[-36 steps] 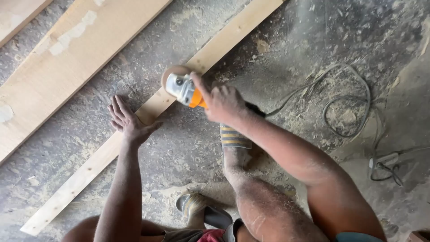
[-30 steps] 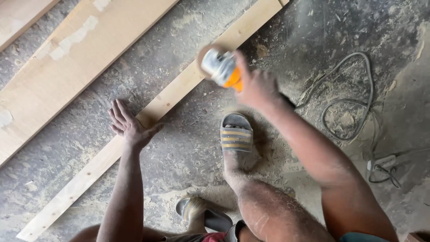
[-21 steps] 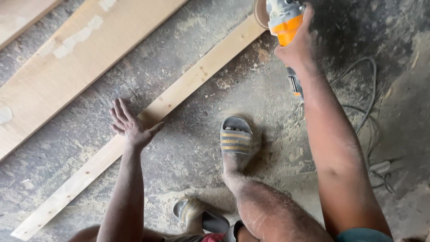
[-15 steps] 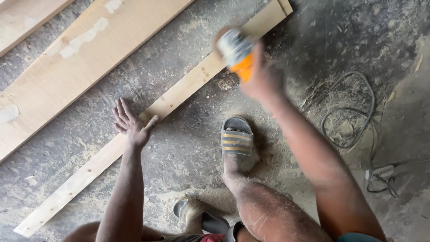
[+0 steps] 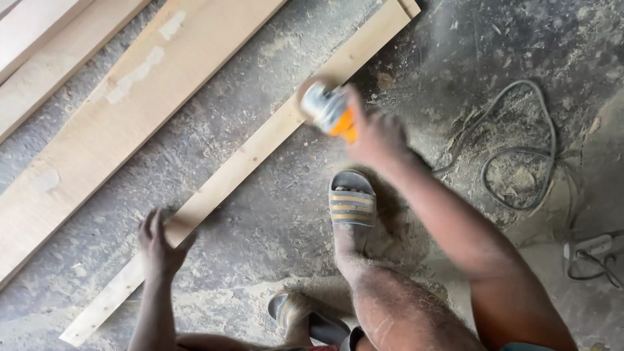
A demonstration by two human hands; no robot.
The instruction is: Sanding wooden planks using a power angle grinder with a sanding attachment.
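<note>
Narrow plank: long axis 7-to-1 o'clock. Right hand clasps orange grinder, head toward 10. Left hand, fingers spread, pressing plank.

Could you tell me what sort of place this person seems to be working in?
Probably a rough carpentry workshop or building site: long wooden planks lie on a sawdust-strewn concrete floor, and the right hand holds a corded orange sander.

Wide board lying upper left, grey cable coiled on dusty concrete floor, striped slide sandal, power strip at right
</note>
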